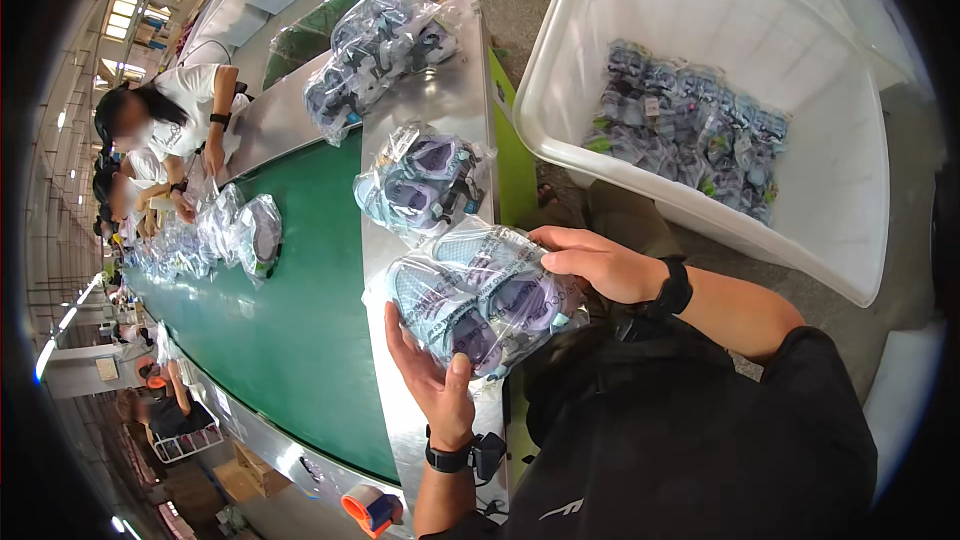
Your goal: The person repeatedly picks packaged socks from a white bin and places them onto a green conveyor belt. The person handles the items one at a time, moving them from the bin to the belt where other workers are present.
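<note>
Between my two hands is a clear plastic bag holding a pair of light blue and purple shoes [485, 290], over the metal edge of the belt table. My left hand [440, 395] grips its near left corner, thumb on top and fingers along the side. At the far right corner my right hand [605, 265] pinches the plastic, the thumb and forefinger pressed on it. Just beyond lies another bagged pair of shoes [425, 185] on the metal ledge [385, 270]. A pile of bagged shoes [370, 55] sits farther up the ledge.
A green conveyor belt [310, 340] runs to the left, with several bagged shoes [215, 235] on it. Co-workers [190, 110] stand at its far side. To my right is a large white bin [830, 140] part-filled with bagged shoes [690, 125]. An orange tape dispenser [370, 510] is near my left forearm.
</note>
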### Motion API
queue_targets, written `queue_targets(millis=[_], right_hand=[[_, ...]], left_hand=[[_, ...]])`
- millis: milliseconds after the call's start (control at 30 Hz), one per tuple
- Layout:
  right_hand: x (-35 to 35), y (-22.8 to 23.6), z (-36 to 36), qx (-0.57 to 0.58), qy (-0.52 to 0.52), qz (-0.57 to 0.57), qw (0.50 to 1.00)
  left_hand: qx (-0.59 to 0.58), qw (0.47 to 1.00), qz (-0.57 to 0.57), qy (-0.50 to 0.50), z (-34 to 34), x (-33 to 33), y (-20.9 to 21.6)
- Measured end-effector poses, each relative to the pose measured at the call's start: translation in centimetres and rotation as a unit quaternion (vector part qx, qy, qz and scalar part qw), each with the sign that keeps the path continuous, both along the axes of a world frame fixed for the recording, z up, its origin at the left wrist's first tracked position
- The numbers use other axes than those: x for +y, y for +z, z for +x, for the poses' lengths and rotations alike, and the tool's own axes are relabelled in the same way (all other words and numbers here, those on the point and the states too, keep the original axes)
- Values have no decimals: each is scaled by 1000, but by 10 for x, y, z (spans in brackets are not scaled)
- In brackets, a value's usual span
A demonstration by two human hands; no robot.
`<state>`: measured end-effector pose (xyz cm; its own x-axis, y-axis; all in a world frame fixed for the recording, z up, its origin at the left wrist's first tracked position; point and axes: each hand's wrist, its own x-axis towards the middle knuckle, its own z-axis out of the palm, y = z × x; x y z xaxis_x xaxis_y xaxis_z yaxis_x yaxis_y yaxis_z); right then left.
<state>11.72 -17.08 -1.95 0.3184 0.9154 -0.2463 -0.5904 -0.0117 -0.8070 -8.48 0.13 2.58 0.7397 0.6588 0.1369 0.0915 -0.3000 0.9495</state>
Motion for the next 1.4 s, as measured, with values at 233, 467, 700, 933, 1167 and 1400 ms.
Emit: queue_targets(millis=[233, 467, 700, 933, 1167, 1400], right_hand=[[-13, 14, 8, 15, -12, 10, 1000], [-26, 17, 9, 22, -34, 55, 998], [-38, 8, 2, -72, -68, 16, 995], [-66, -4, 6, -117, -95, 21, 988], [-116, -22, 37, -52, -259, -12, 964], [-238, -30, 80, -94, -418, -106, 897]], left_hand=[[-19, 1000, -10, -15, 9, -5, 2], [-21, 999, -32, -27, 8, -11, 3], [-45, 995, -81, -42, 25, -27, 4], [-2, 982, -138, -125, 31, -39, -5], [89, 952, -196, -219, 27, -29, -17], [181, 932, -179, -259, 18, -14, -38]])
